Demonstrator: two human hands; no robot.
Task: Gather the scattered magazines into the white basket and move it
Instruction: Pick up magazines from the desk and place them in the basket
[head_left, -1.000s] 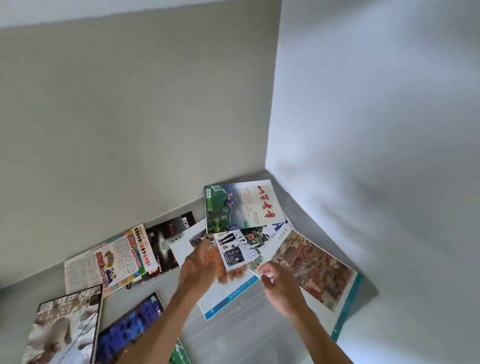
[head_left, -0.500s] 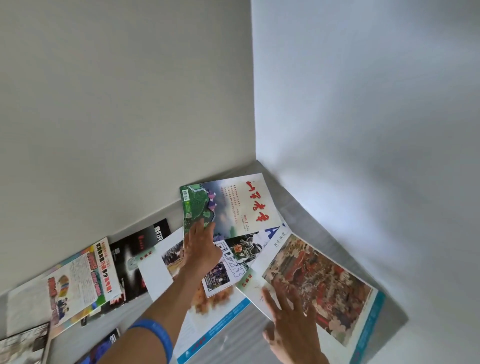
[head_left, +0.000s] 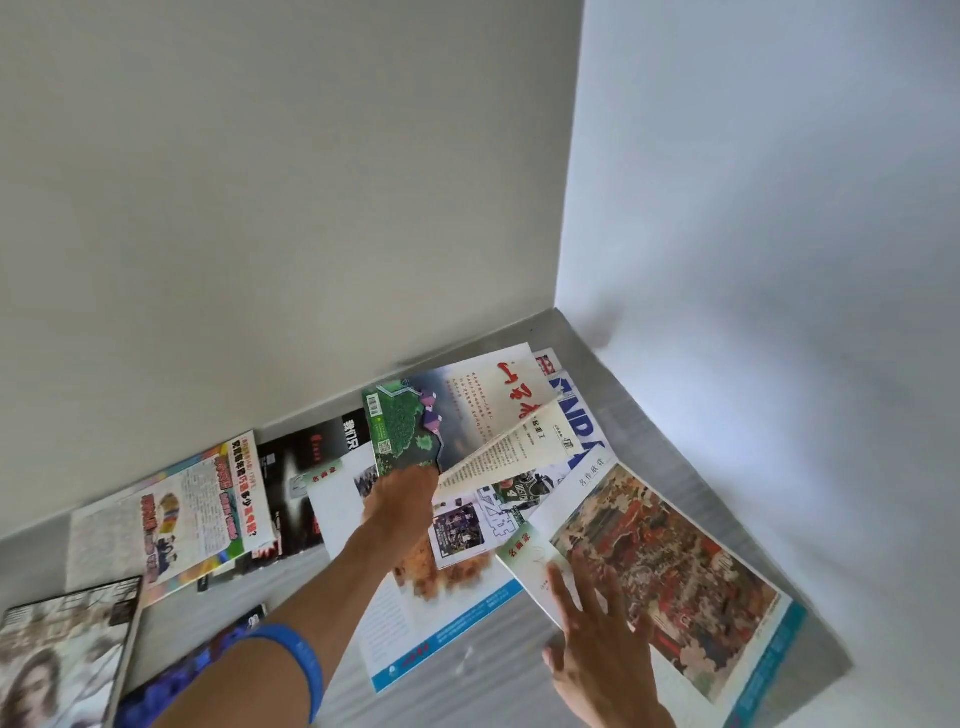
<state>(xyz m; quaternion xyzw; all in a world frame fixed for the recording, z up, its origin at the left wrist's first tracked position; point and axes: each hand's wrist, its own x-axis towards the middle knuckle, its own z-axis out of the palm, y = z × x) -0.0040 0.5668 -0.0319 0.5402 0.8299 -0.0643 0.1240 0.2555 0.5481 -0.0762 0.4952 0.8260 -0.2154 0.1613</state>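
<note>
The left hand has closed on the near edge of the green-and-white magazine in the corner and is lifting it: half a second ago the fingers only lay flat on its cover, and now the cover is raised off the pile and its inner pages fan open and sag toward the right. That lift has also bared a blue-lettered sports magazine underneath, which was mostly covered before. The right hand is open, fingers spread, pressing flat on the large magazine with the painted scene, much as it did a moment ago; it holds nothing and seems to be pinning that sheet so the pile does not slide. So the gathering looks to be at its first pickup. Because the grip is on 1 edge only, the magazine is flopping open, and it may need a second hand or a pinch nearer the spine before it can be carried neatly. Several others wait on the grey floor: a white one with a blue border under the left forearm, a black one, a colourful one along the wall, a glossy portrait cover at the lower left and a blue one beside it. The white basket is nowhere in view, so I cannot tell where these must go.
</note>
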